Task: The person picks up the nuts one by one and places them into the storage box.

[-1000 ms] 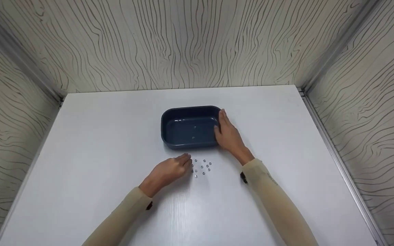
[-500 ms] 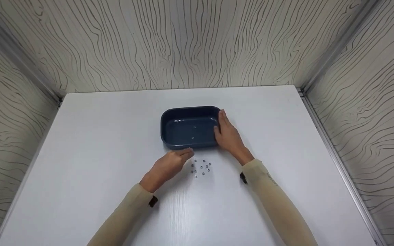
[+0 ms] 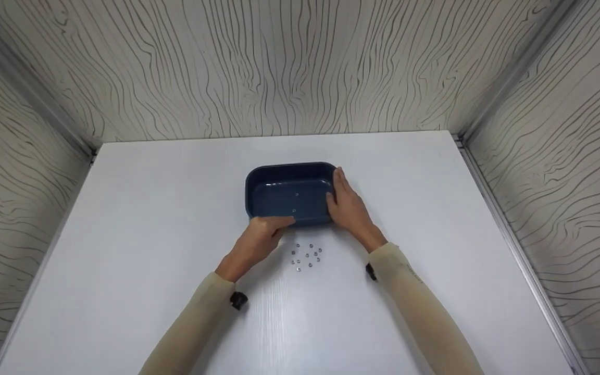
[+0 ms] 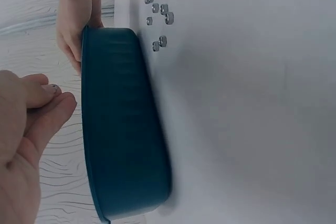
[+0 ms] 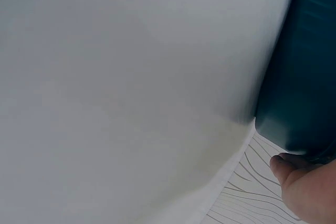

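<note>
My left hand (image 3: 258, 239) is over the near rim of a dark blue rectangular basin (image 3: 271, 200). Its thumb and fingertips pinch a small metal nut (image 4: 54, 86), mostly hidden by the fingers in the left wrist view. My right hand (image 3: 351, 209) grips the basin's right end, the thumb over the rim and the other fingers along the outside. Two small rings that look like nuts (image 3: 294, 210) lie on the basin floor. Several loose hex nuts (image 3: 308, 255) are scattered on the white table just in front of the basin.
The white tabletop (image 3: 149, 219) spreads around the basin on all sides. Wood-grain patterned panels (image 3: 279, 67) stand behind it and to the left and right, with metal rails (image 3: 519, 271) along the sides.
My left hand has risen from beside the loose nuts and moved forward to the basin's near rim, pinching a nut. The right hand and basin have stayed in place.
</note>
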A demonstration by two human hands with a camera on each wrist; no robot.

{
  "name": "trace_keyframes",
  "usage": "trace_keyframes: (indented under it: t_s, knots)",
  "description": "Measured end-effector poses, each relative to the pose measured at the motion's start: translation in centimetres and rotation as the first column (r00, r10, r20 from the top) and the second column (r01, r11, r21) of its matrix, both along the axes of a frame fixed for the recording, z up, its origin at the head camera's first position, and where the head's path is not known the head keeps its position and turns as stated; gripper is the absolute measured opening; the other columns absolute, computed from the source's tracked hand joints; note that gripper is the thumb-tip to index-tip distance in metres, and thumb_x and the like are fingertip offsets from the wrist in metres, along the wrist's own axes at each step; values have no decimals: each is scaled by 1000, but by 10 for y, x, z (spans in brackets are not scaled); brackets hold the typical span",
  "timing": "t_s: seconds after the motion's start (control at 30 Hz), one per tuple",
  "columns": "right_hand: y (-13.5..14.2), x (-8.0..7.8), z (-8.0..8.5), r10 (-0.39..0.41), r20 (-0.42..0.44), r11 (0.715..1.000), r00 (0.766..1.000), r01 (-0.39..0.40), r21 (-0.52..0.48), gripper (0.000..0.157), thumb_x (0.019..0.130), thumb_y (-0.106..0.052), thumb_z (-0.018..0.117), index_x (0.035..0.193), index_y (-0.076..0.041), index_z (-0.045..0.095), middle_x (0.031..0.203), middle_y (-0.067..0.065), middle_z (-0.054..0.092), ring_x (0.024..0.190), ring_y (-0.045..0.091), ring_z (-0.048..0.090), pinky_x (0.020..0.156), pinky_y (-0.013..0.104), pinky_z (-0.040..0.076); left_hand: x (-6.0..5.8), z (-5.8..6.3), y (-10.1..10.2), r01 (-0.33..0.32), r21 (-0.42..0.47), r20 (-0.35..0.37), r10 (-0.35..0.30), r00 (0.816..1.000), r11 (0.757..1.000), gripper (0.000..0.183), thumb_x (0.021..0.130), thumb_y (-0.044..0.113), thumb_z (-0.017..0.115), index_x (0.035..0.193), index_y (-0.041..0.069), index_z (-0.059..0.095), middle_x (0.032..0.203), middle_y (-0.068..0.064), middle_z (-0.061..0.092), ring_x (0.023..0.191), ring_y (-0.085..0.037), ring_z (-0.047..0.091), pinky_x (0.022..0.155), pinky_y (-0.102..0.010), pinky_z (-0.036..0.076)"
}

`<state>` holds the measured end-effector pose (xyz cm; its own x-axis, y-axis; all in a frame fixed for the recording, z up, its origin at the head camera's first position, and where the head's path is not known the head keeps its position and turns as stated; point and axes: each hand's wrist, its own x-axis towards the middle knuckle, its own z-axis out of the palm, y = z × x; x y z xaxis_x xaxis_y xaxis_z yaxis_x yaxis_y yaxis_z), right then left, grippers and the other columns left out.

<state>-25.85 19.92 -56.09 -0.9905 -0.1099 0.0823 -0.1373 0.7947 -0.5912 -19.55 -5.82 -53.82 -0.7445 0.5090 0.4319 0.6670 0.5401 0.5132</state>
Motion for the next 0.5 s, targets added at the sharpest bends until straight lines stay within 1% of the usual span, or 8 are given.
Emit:
trace_keyframes:
  t_s: [0.07, 0.17, 0.3, 0.4, 0.5]
  knots:
    - [0, 0, 0, -5, 3, 1000, 1000, 5, 2, 70, 110, -25, 47, 167, -2, 13, 177, 18, 14, 161, 34, 27, 132, 47, 29, -3, 0, 1, -17, 41, 46, 16, 999, 999, 25, 95, -7, 70, 116, 3, 80, 117, -14, 80, 110, -28, 78, 91, -36, 65]
    - [0, 0, -1, -6, 1, 1000, 1000, 6, 5, 70, 110, -24, 47, 167, -1, 13, 177, 18, 14, 161, 34, 27, 132, 48, 28, -7, 1, 3, -41, 104, 95, 31, 995, 994, 24, 95, -6, 69, 115, 2, 80, 114, -16, 80, 105, -29, 79, 87, -35, 66]
    - [0, 0, -1, -1, -4, 1000, 1000, 1, 0, 70, 110, -24, 47, 167, -1, 14, 177, 18, 14, 161, 35, 28, 132, 48, 29, -12, 3, 6, -92, 159, 145, 69, 987, 983, 22, 96, -2, 70, 115, 2, 80, 110, -15, 81, 101, -26, 80, 83, -33, 66]
    - [0, 1, -1, 3, -13, 1000, 1000, -3, -6, 69, 110, -24, 47, 166, -1, 15, 177, 19, 15, 161, 35, 28, 132, 47, 29, -16, 3, 8, -131, 200, 189, 94, 978, 971, 20, 97, 1, 70, 116, 1, 79, 109, -15, 81, 98, -23, 81, 81, -31, 66]
    - [0, 1, -1, 6, -22, 1000, 1000, -6, -6, 69, 110, -24, 48, 166, -1, 15, 176, 19, 16, 161, 34, 26, 132, 47, 28, -20, 3, 10, -165, 252, 239, 103, 965, 954, 20, 98, 2, 70, 115, 0, 79, 108, -15, 82, 95, -22, 81, 80, -30, 66]
